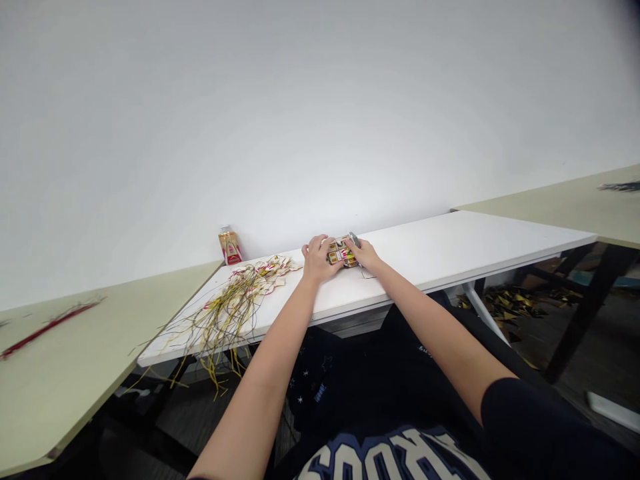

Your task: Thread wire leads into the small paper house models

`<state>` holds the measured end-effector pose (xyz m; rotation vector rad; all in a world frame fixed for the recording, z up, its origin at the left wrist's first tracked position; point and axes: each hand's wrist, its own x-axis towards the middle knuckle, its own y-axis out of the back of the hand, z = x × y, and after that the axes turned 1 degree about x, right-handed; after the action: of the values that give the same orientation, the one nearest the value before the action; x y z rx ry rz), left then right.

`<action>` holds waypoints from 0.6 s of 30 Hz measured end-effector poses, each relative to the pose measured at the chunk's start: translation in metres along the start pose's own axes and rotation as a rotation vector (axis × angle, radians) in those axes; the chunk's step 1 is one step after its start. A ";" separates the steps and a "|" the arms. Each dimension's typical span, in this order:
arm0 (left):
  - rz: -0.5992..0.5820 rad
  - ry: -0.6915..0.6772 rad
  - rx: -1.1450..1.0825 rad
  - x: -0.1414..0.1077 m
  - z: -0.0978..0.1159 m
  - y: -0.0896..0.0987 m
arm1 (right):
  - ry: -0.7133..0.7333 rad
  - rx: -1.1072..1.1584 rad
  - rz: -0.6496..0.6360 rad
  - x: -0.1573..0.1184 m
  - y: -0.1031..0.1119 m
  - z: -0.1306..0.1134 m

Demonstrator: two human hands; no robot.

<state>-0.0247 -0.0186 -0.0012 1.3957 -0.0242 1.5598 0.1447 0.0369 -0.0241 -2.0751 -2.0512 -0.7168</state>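
Note:
Both my hands meet over the white table, around a small printed piece (341, 253) in yellow, red and white. My left hand (317, 259) grips its left side, fingers bent over the top and thumb along the near edge. At its right side my right hand (363, 253) is closed, with a small grey object (355, 239) by its fingertips; what that object is cannot be made out. A thin dark string lies just below the right hand. Left of my hands rests a pile of printed tags with yellow and dark strings (240, 293).
A red and gold packet (230, 245) stands at the white table's (480, 243) back left, against the wall. Strings hang over the front edge. Cream tables adjoin both sides, the left one (75, 360) bearing a red strand bundle (50, 329). Gold scraps (515, 303) lie below right.

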 end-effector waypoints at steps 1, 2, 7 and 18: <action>-0.023 -0.033 0.019 0.000 0.002 -0.001 | 0.001 -0.005 0.000 0.000 0.000 0.000; -0.047 -0.061 0.025 0.000 0.003 -0.002 | 0.002 -0.009 -0.002 0.000 0.000 0.000; -0.126 -0.132 -0.059 0.001 0.007 -0.007 | 0.000 -0.028 -0.018 -0.001 0.000 -0.001; -0.116 -0.243 0.393 0.000 0.001 -0.009 | 0.033 0.212 -0.067 0.004 -0.005 0.009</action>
<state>-0.0181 -0.0150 -0.0060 1.8550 0.2234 1.3355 0.1412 0.0449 -0.0310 -1.8761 -2.0867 -0.5134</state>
